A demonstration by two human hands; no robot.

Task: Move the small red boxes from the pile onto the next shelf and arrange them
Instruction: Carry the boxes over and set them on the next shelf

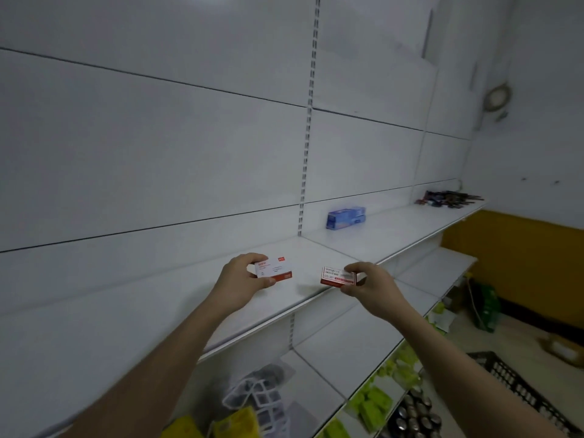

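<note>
My left hand (241,278) pinches a small red and white box (274,269) between thumb and fingers, just above the white shelf (158,311). My right hand (368,287) grips a second small red and white box (337,276) by its right end, near the shelf's front edge. The two boxes are a short gap apart, both held roughly level. No pile of red boxes is in view.
A blue box (346,217) stands farther right on the same shelf, with dark pens (448,197) at its far end. Lower shelves hold green packets (376,403), yellow packs (234,423), cans and white plastic frames (259,403). A black crate (518,387) sits on the floor.
</note>
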